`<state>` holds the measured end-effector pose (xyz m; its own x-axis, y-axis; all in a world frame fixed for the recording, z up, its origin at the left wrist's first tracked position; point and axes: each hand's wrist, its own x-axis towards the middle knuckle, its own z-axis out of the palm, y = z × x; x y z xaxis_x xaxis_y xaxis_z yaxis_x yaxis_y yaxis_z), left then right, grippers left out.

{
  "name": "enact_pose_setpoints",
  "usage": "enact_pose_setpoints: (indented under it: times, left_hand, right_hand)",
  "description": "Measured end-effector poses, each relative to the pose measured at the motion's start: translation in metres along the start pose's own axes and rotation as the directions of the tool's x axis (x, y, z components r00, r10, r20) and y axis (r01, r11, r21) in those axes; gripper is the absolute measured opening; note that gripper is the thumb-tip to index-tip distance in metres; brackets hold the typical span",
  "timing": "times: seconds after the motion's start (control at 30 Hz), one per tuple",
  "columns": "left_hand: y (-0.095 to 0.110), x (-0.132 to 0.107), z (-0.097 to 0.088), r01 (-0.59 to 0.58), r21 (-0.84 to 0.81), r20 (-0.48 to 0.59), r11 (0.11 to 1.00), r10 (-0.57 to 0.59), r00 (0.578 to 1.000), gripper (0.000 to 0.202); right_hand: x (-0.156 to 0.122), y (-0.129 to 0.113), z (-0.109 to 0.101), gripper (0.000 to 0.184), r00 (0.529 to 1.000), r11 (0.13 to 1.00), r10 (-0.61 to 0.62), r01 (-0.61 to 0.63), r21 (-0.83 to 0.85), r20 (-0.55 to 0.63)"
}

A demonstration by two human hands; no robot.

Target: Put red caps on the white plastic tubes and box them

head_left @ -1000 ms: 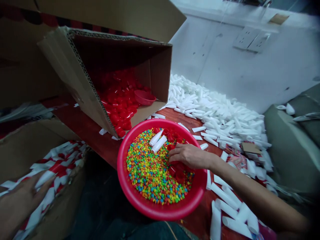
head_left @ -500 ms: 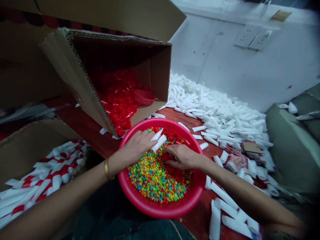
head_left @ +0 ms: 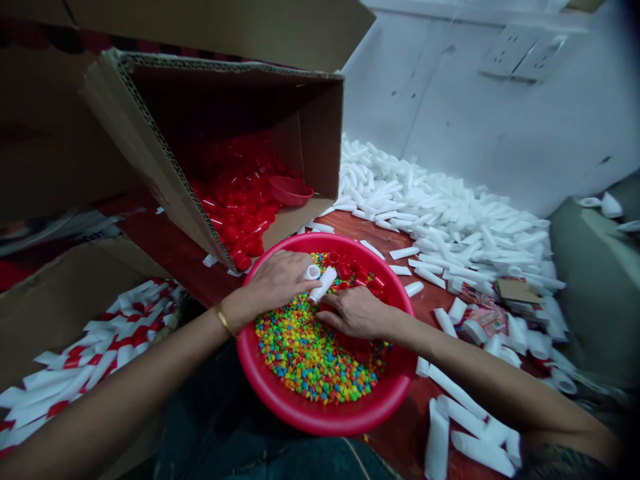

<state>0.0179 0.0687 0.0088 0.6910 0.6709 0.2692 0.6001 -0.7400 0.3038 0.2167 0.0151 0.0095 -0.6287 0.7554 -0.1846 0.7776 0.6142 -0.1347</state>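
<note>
A red plastic basin (head_left: pixel 280 393) sits in front of me, filled with small multicoloured candies (head_left: pixel 305 353), some red caps (head_left: pixel 353 270) and two white tubes. My left hand (head_left: pixel 277 280), with a gold bangle on the wrist, is closed round one white tube (head_left: pixel 312 272) at the basin's far left. A second white tube (head_left: pixel 324 283) lies just beside it on the candies. My right hand (head_left: pixel 353 312) rests palm-down on the candies with fingers curled, next to that tube; what is under its fingers is hidden.
A tipped cardboard box (head_left: pixel 165 167) behind the basin holds red caps (head_left: pixel 235 207) and a small red bowl (head_left: pixel 291 191). A big heap of white tubes (head_left: pixel 450 227) covers the right of the red table. Red-and-white tubes (head_left: pixel 95 347) fill a box at the left.
My left hand came from the red-and-white tubes at the left into the basin and closed on a white tube. My right hand shifted slightly left over the candies.
</note>
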Motion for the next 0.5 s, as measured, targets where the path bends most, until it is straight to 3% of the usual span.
enact_pose_setpoints:
  times: [0.1,0.2,0.37,0.5]
  left_hand:
    - [0.003,-0.017,-0.006,0.242,-0.271,-0.044,0.932,-0.263,0.964,0.033]
    - [0.007,-0.033,-0.002,0.335,-0.45,-0.022,0.828,-0.385,0.923,0.032]
    - [0.008,-0.04,0.006,0.326,-0.608,0.032,0.724,-0.389,0.921,0.029]
    - [0.008,-0.037,0.006,0.394,-0.6,0.068,0.697,-0.445,0.893,0.029]
  right_hand:
    - [-0.003,0.009,-0.002,0.042,0.975,0.975,-0.221,0.221,0.016,-0.018]
    - [0.0,0.015,-0.001,0.047,0.941,0.941,-0.337,0.337,-0.015,0.016]
    - [0.006,0.016,-0.002,0.037,0.94,0.932,-0.338,0.34,-0.126,0.038]
    - [0.005,0.012,-0.005,0.041,0.968,0.955,-0.243,0.25,-0.161,0.065]
